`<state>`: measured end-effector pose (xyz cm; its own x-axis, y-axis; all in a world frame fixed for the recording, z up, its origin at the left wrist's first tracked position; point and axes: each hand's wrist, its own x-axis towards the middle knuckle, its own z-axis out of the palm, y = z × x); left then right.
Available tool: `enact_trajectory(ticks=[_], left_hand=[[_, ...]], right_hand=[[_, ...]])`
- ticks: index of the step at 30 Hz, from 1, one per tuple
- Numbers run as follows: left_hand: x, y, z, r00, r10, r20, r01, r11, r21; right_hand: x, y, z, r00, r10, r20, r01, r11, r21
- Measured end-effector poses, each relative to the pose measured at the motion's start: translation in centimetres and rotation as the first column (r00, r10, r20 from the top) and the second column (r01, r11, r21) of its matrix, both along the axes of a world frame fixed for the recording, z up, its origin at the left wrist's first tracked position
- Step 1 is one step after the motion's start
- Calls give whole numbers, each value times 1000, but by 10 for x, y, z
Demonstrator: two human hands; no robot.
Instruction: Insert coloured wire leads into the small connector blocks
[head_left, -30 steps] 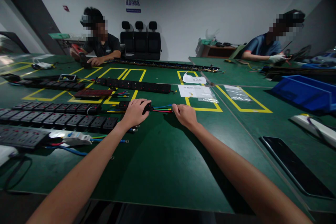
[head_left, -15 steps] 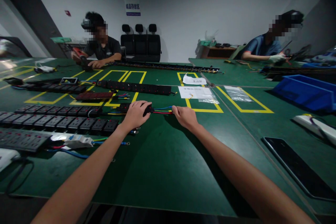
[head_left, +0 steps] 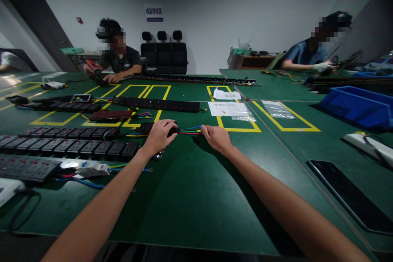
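My left hand (head_left: 160,137) is wrapped over a small black socket module (head_left: 145,127), whose left end shows beyond the fingers. Blue, green and red wires (head_left: 188,132) run out from its right side. Their far ends are pinched in my right hand (head_left: 215,136), with the tips hidden behind the fingers. Left of my left hand lie long black socket strips (head_left: 92,146) with ring-terminal leads. Behind it are a dark red module (head_left: 111,114) and another black strip (head_left: 159,104).
Yellow tape outlines mark the green table (head_left: 187,196). Paper sheets (head_left: 225,109) and a plastic bag (head_left: 278,110) lie beyond my right hand. A blue bin (head_left: 357,106), a white power strip (head_left: 368,147) and a phone (head_left: 346,192) are at right. Two co-workers sit across.
My hands keep the same hold on the module and wires, almost unmoved. The view has shifted very slightly. The co-workers have barely changed position.
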<state>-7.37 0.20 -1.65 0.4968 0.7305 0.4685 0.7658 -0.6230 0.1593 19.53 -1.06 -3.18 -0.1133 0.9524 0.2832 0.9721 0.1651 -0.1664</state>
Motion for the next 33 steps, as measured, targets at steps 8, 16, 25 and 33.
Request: enact_trajectory(ticks=[8, 16, 25, 33], left_hand=[[-1, 4, 0, 999, -30, 44, 32, 999, -30], [-3, 7, 1, 998, -9, 63, 12, 999, -35], [-2, 7, 4, 1000, 2, 31, 0, 998, -58], [-6, 8, 5, 996, -34, 83, 41, 995, -93]], right_hand=[[0, 0, 0, 1000, 8, 8, -8, 1000, -3], [0, 0, 0, 1000, 4, -8, -4, 1000, -6], [0, -1, 0, 1000, 9, 3, -9, 1000, 4], [1, 0, -2, 999, 14, 33, -15, 1000, 8]])
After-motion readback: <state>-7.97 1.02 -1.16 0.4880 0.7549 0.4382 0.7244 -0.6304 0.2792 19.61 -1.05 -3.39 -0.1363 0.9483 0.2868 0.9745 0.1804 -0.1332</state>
